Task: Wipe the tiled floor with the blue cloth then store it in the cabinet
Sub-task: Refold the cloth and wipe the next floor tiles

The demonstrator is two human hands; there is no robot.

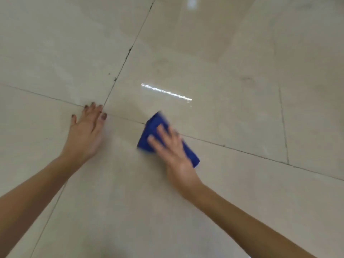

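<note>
Down at the near edge, two bare forearms reach in from the bottom corners onto the glossy beige tiled floor (186, 58). The person's left hand (84, 135) lies flat on the tile, palm down, fingers spread a little, nails painted dark, fingertips right at the spot where two dark grout lines (119, 73) cross. It holds nothing; it simply bears on the floor.

Over to the right hand (172, 148), and it is smeared with motion blur. It presses palm down on top of the folded deep-blue cloth (155, 125), fingers splayed across the fabric rather than pinching it. The cloth lies on the floor straddling the grout line that runs left to right, one corner poking out past the fingertips, another showing beside the wrist. The two hands are well apart, with bare tile between them.

Beyond the cloth, nothing stands in its way: open tile only. Just past it a bright streak of reflected light (166, 93) glints on the shiny surface. The long grout seam climbs away toward the top edge, darker and speckled in places. Further off, a paler reflected band (204, 28) lies across the tiles, and a small bright glare spot (191, 2) sits at the very top.
</note>
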